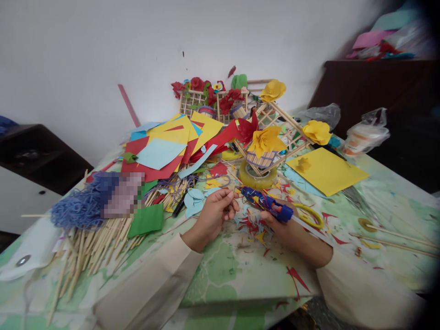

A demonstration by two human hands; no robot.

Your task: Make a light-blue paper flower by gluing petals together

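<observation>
Right hand [282,229] partly hidden behind the blue glue gun [267,204].

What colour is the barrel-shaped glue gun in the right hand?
Mostly dark blue: the barrel-shaped glue gun in the right hand, best seen in the head view.

The tape roll [252,179] is smooth, glossy, see-through yellowish plastic. Just in front of it, the glue gun [266,202] is hard blue plastic with a slight shine. Right of the roll, the yellow sheet [333,172] is smooth matt paper, and farther right the cup [355,141] sits in thin, crinkled clear plastic. Left of the roll are flat matt paper sheets [160,158], fuzzy blue yarn [74,206] and bare wooden sticks [82,247]. Behind it, the lattice [290,122] is pale, unvarnished wood.
</observation>
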